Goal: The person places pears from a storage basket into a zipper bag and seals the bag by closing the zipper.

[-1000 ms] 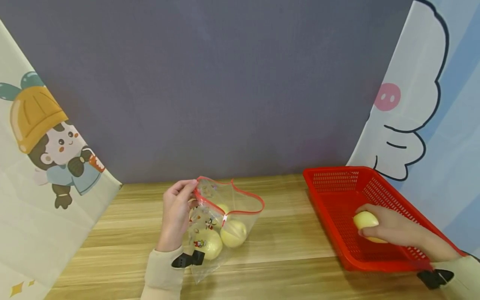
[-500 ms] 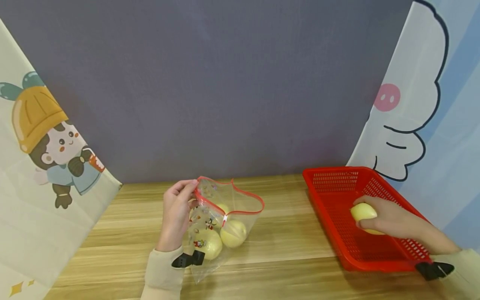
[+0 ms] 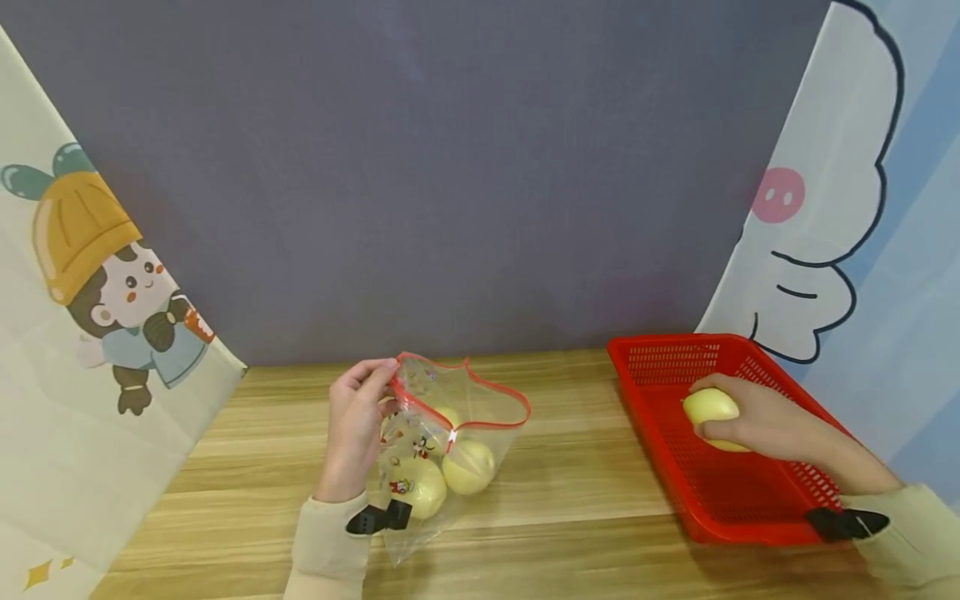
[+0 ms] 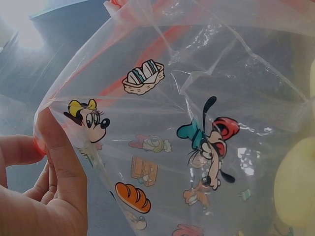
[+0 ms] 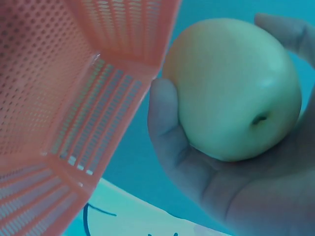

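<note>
The apple [image 3: 709,406] I am holding in my right hand [image 3: 757,421] is showing pale yellow-green. The basket [image 3: 660,367] is glowing bright red, its mesh dotted with tiny holes. The zip bag [image 3: 442,442] I am pinching with my left hand [image 3: 352,433] is clear plastic with a red seal strip, and it is showing printed cartoon characters, bread and baskets in yellow, orange, teal and red. The 3 apples [image 3: 468,467] inside are showing pale yellow. My sleeves [image 3: 326,542] are looking cream.
</note>
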Demonstrator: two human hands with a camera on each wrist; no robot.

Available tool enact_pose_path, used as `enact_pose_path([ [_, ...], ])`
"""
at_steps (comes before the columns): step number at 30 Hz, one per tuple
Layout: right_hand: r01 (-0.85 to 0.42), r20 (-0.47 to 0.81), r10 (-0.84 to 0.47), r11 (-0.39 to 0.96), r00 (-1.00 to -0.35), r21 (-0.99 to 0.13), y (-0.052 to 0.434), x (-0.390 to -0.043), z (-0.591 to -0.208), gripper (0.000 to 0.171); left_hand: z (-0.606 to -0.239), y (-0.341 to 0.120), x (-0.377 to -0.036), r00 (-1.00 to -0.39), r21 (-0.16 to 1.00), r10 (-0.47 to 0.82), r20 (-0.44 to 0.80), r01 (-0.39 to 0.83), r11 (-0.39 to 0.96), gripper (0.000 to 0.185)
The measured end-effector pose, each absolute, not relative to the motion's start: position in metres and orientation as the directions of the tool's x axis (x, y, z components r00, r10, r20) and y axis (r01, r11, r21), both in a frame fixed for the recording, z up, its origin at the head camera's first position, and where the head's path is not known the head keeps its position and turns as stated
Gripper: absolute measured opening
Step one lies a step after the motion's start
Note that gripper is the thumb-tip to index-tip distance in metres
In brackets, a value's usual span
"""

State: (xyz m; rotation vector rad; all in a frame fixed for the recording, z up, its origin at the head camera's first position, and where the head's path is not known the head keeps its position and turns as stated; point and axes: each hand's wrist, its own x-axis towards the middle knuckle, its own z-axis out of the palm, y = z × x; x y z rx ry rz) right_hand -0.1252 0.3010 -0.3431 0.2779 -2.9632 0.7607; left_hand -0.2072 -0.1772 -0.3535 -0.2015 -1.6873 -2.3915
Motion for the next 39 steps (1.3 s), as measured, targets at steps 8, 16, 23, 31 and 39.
enact_pose_path([
  [8, -0.215, 0.144, -0.164, 0.835, -0.976, -0.507, 0.283, -0.132, -0.334, 0.045, -0.352, -0.177, -0.206, -0.967, 0.913, -0.094, 0.237, 0.255, -0.318, 0.01],
  [16, -0.244, 0.183, -0.171, 0.812, -0.968, -0.53, 0.264, -0.136, -0.323, 0.047, -0.352, -0.178, -0.206, -0.966, 0.911, -0.099, 0.239, 0.258, -0.321, 0.01],
  [23, -0.262, 0.228, -0.163, 0.808, -0.96, -0.527, 0.251, -0.136, -0.318, 0.044, -0.352, -0.178, -0.205, -0.966, 0.906, -0.087, 0.245, 0.26, -0.333, 0.01],
  [31, -0.259, 0.231, -0.151, 0.783, -0.961, -0.566, 0.237, -0.136, -0.309, 0.044, -0.35, -0.178, -0.205, -0.964, 0.907, -0.088, 0.249, 0.264, -0.329, 0.012],
  [39, -0.245, 0.228, -0.132, 0.769, -0.965, -0.591, 0.226, -0.135, -0.303, 0.045, -0.351, -0.179, -0.205, -0.967, 0.918, -0.085, 0.239, 0.254, -0.306, 0.009],
])
